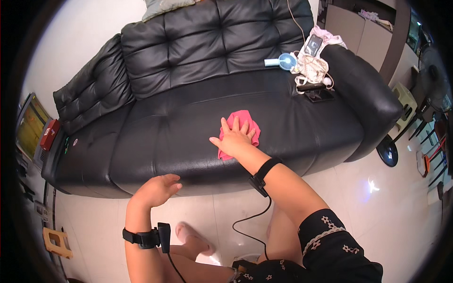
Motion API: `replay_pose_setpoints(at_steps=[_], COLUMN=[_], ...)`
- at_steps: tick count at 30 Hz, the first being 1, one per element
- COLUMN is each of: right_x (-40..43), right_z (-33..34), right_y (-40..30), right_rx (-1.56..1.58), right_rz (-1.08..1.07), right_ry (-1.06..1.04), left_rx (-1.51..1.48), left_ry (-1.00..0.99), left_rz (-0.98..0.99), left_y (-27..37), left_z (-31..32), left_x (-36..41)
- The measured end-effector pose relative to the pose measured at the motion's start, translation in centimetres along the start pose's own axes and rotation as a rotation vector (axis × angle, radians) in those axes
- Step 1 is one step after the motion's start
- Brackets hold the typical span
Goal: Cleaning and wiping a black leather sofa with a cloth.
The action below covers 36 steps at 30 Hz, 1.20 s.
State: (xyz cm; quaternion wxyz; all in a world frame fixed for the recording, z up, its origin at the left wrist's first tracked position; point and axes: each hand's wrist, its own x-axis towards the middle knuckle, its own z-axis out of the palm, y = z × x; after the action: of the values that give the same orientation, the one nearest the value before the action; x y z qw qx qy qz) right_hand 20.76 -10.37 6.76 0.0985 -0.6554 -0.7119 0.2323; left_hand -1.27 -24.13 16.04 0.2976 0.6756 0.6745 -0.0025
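Observation:
My right hand [236,139] lies flat with its fingers spread on a pink cloth [244,117], pressing it against the seat of a black leather sofa [191,131]. Parts of the cloth are hidden beneath the palm. My left hand [157,189] hangs by the front edge of the seat, to the left of and below the cloth, fingers loosely bent and holding nothing. Each forearm wears a black strap with a cabled device.
At the seat's right end lie a blue handheld fan [286,62], a phone [313,45] on crumpled fabric, a cable and a dark flat object [319,95]. A red box [50,134] stands at the far left, a plastic stool [57,242] lower left. A standing fan [387,150] is right.

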Motion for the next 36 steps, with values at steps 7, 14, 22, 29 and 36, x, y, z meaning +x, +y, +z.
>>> replay_pose_setpoints(at_steps=[7, 14, 22, 29, 36], right_x=[1.7, 2.1, 1.3, 4.7, 6.9], right_z=[4.2, 5.2, 5.0, 7.3, 10.0], right_y=[0.6, 3.4, 5.1, 1.7, -5.8], right_rx=[-0.239, -0.126, -0.179, -0.068, -0.055], right_rz=[-0.073, -0.267, -0.067, 0.082, -0.143], right_ry=[0.158, 0.368, 0.474, 0.647, 0.579], left_rx=[-0.311, -0.269, -0.094, 0.029, 0.012], left_ry=[0.096, 0.206, 0.201, 0.189, 0.225], left_rz=[0.044, 0.197, 0.201, 0.228, 0.191], left_y=[-3.6, -3.9, -5.6, -6.9, -9.0], left_z=[1.9, -2.1, -3.1, -4.2, -4.0], left_x=[3.9, 9.3, 12.9, 14.7, 15.9])
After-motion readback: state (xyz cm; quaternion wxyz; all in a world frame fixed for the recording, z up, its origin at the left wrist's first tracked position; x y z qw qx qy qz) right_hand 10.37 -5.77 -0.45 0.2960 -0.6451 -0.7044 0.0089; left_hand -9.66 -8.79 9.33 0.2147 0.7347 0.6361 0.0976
